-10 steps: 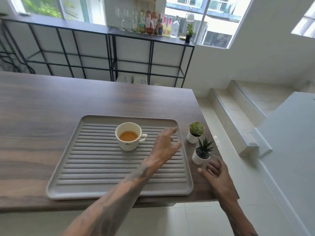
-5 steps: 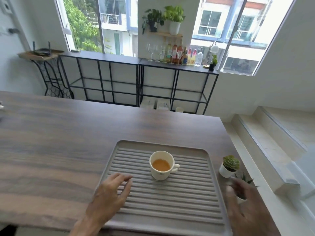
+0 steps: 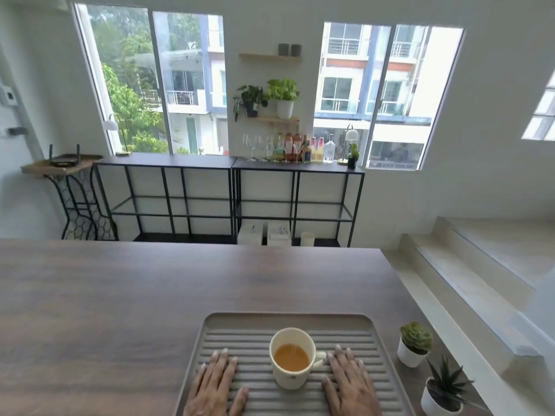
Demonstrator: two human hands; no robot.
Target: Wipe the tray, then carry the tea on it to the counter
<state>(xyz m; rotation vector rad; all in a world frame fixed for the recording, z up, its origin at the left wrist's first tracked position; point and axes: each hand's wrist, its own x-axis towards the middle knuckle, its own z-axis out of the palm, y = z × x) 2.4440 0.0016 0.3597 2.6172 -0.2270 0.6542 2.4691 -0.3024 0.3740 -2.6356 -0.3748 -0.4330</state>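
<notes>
My left hand [image 3: 217, 382] and right hand [image 3: 350, 382] now lie open and flat on the ribbed tray [image 3: 288, 321], either side of the tea cup [image 3: 292, 361]. A moment ago they hovered apart. No cloth shows; lifting looks near. Two plants [image 3: 416, 345] stand beside the tray.

Bright window daylight, soft wide-angle blur

I see my left hand [image 3: 217, 385] and my right hand [image 3: 350, 385] lying flat on the gray tray [image 3: 288, 321], fingers spread. A white cup [image 3: 291, 360] of tea stands between them. Two little plants [image 3: 416, 343] sit beside the tray on the brown table [image 3: 120, 295].
</notes>
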